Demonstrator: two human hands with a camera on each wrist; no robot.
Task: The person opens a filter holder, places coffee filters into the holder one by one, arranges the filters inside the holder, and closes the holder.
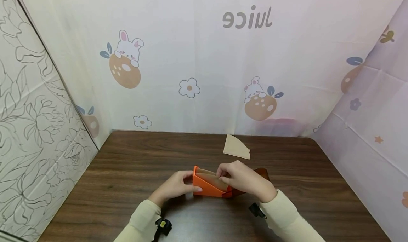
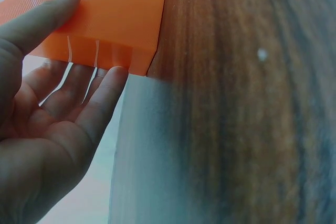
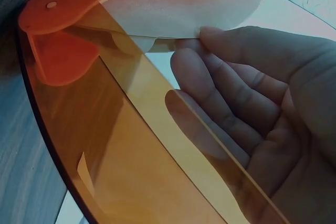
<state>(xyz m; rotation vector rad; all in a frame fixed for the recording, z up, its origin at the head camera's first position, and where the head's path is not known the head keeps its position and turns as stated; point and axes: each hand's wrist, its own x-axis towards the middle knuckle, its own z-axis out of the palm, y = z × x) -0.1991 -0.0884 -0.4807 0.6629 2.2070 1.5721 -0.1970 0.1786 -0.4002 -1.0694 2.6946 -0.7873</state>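
An orange coffee filter holder (image 1: 208, 186) stands on the table with its see-through brown lid (image 1: 262, 174) swung out to the right. Inside it are pale brown paper filters (image 1: 207, 175). My left hand (image 1: 175, 185) grips the holder's left end, the thumb on the front face and fingertips against the end wall. At the holder's mouth my right hand (image 1: 237, 176) pinches the edge of a paper filter (image 3: 168, 17) between thumb and index finger. In the right wrist view the lid (image 3: 131, 145) overlaps the other fingers.
A single paper filter (image 1: 236, 148) lies flat on the dark wooden table (image 1: 153, 150), behind the holder. Patterned cloth walls (image 1: 191, 58) rise along the table's back and sides. Each wrist carries a small black camera mount (image 1: 163, 226).
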